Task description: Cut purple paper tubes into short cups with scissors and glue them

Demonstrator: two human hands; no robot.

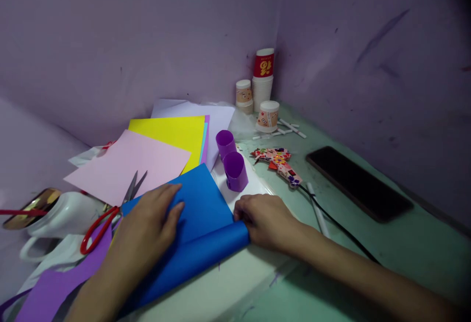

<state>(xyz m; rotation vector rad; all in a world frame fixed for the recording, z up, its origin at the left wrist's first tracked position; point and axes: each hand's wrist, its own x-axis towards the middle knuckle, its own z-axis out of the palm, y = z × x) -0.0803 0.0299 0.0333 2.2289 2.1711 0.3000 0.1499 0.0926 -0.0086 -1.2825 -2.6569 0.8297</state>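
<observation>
The blue paper (204,199) lies at seven o'clock in view, its near edge curled into a roll. The left hand (152,219) rests over it, thumb and finger apart; the right hand (263,220) pinches the roll's end at the sheet's three o'clock. The paper looks light, smooth and bendy, so it may slide, spring open or crease. Softly holding both roll ends seems best.

Room above blue paper (201,195) — purple tubes (236,171) block its far right.

There are two purple tubes (236,175) and one dark-blue sheet (202,202).
</observation>
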